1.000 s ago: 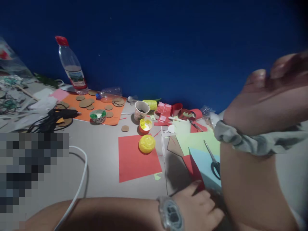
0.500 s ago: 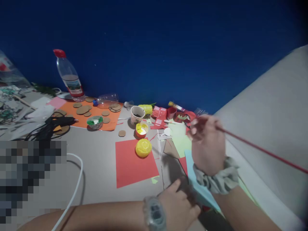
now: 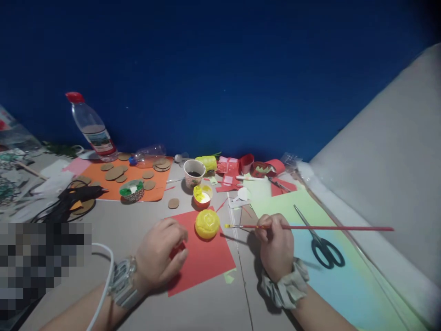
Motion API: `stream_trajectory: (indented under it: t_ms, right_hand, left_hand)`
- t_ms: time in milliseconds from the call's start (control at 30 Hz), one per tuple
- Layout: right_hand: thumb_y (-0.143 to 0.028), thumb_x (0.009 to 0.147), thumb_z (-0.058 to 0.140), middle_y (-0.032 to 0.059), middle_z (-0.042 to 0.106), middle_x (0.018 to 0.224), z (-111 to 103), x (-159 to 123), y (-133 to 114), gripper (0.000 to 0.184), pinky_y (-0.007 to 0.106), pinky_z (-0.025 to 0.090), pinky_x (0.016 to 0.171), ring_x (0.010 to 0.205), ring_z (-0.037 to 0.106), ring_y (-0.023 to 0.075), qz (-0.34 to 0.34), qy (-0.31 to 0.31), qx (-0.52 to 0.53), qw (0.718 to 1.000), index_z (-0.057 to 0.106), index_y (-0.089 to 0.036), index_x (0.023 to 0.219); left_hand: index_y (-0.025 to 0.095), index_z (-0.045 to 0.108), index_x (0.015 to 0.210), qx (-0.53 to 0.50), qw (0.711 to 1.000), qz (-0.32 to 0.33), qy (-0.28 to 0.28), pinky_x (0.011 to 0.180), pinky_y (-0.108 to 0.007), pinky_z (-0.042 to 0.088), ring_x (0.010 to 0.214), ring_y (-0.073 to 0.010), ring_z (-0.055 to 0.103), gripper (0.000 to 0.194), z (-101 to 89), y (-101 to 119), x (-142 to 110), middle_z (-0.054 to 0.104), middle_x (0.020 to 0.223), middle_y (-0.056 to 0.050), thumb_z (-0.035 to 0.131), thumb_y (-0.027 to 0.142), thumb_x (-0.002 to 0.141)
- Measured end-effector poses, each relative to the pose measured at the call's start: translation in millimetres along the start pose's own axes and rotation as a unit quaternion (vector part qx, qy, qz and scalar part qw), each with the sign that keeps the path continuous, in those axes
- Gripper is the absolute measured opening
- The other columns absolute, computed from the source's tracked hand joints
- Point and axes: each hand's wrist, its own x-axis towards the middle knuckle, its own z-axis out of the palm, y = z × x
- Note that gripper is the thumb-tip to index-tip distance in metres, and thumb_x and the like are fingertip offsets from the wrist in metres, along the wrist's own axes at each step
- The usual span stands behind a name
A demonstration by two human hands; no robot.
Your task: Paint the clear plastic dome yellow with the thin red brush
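In my right hand [image 3: 278, 243] a long red paintbrush [image 3: 320, 227] is pinched, lying nearly level. Its yellow-stained bristles point left, a short way from a round, glossy yellow object [image 3: 207, 224]. That object rests on a square of red paper [image 3: 203, 262]. My left hand [image 3: 161, 253] hovers at the paper's left side, fingers curved and apart, with nothing in them. Just behind the yellow object stands a small red-bottomed cup [image 3: 202, 197] smeared with yellow paint and holding something white. A paper cup [image 3: 194, 174] with dark liquid is behind it.
Black-handled scissors [image 3: 322, 246] lie on blue and green paper at the right, beside a white wall. At the left are a black glue gun [image 3: 81, 193], a white cable [image 3: 108, 266] and a plastic bottle [image 3: 94, 133]. Cardboard discs [image 3: 115, 173] cover orange paper.
My right hand has come down from the upper right and swung the brush level, its tip now leftward. My left hand has moved left, from the table's front to the red paper.
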Motion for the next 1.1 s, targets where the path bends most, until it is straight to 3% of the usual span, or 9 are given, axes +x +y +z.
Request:
stream_trajectory:
  t_ms: [233,500,667,767,867,933,1100]
  right_hand:
    - [-0.039,0.097,0.05,-0.0048,0.045,0.059,-8.4,-5.4,9.9,0.033,0.026,0.029,0.048,0.051,0.038,0.0116,0.013,-0.064,-0.085,0.994,0.05,-0.021,0.07]
    - [-0.042,0.098,0.051,-0.0053,0.045,0.059,-5.7,-5.4,4.9,0.034,0.027,0.027,0.048,0.051,0.035,0.0117,0.034,-0.055,-0.111,0.992,0.05,-0.022,0.07]
    - [-0.042,0.097,0.052,-0.0055,0.043,0.057,-3.8,-7.3,2.2,0.034,0.026,0.025,0.046,0.048,0.033,0.0111,0.04,-0.051,-0.091,0.994,0.052,-0.022,0.07]
    - [-0.042,0.097,0.052,-0.0055,0.044,0.057,-4.4,-7.3,2.8,0.033,0.025,0.026,0.045,0.047,0.034,0.0104,0.041,-0.051,-0.085,0.994,0.052,-0.021,0.071]
    - [-0.042,0.097,0.052,-0.0058,0.043,0.055,-4.3,-6.6,3.2,0.033,0.024,0.026,0.044,0.047,0.034,0.0098,0.035,-0.055,-0.081,0.995,0.052,-0.021,0.071]
    - [-0.042,0.097,0.053,-0.006,0.043,0.054,-4.1,-6.0,3.5,0.033,0.023,0.026,0.044,0.046,0.035,0.0096,0.04,-0.053,-0.083,0.994,0.052,-0.021,0.071]
    - [-0.043,0.096,0.055,-0.0056,0.046,0.054,-4.2,-4.8,4.5,0.033,0.022,0.027,0.044,0.046,0.035,0.0089,0.052,-0.048,-0.077,0.995,0.052,-0.021,0.071]
  left_hand:
    - [0.023,0.037,0.082,-0.001,0.997,-0.076,0.012,0.074,-0.036,0.041,0.082,-0.0219,0.054,0.017,4.4,-12.0,-6.1,0.063,0.094,-0.006,0.038,0.032,0.095]
    - [0.021,0.049,0.089,0.052,0.994,-0.096,-0.022,0.071,-0.037,0.04,0.077,-0.023,0.056,0.031,2.5,-15.2,-9.9,0.065,0.09,-0.007,0.033,0.046,0.099]
    - [0.023,0.042,0.08,0.108,0.986,-0.128,-0.003,0.076,-0.037,0.046,0.086,-0.0229,0.06,0.034,-4.3,-18.6,-1.2,0.067,0.095,-0.007,0.027,0.047,0.099]
    - [0.02,0.053,0.096,0.185,0.963,-0.196,0.023,0.087,-0.044,0.045,0.096,-0.0277,0.057,0.027,-8.9,-30.3,10.0,0.067,0.106,-0.011,0.044,0.046,0.096]
    - [0.017,0.06,0.118,0.253,0.934,-0.253,0.015,0.091,-0.056,0.04,0.106,-0.0381,0.05,0.039,-10.3,-42.5,20.1,0.061,0.118,-0.017,0.053,0.047,0.093]
    - [0.02,0.066,0.113,0.271,0.925,-0.267,0.0,0.091,-0.058,0.039,0.111,-0.0408,0.046,0.036,-10.1,-46.9,24.5,0.057,0.121,-0.016,0.055,0.046,0.091]
    - [0.025,0.072,0.099,0.271,0.921,-0.278,-0.012,0.093,-0.055,0.04,0.111,-0.0372,0.046,0.027,-9.3,-49.1,27.2,0.058,0.12,-0.011,0.06,0.046,0.089]
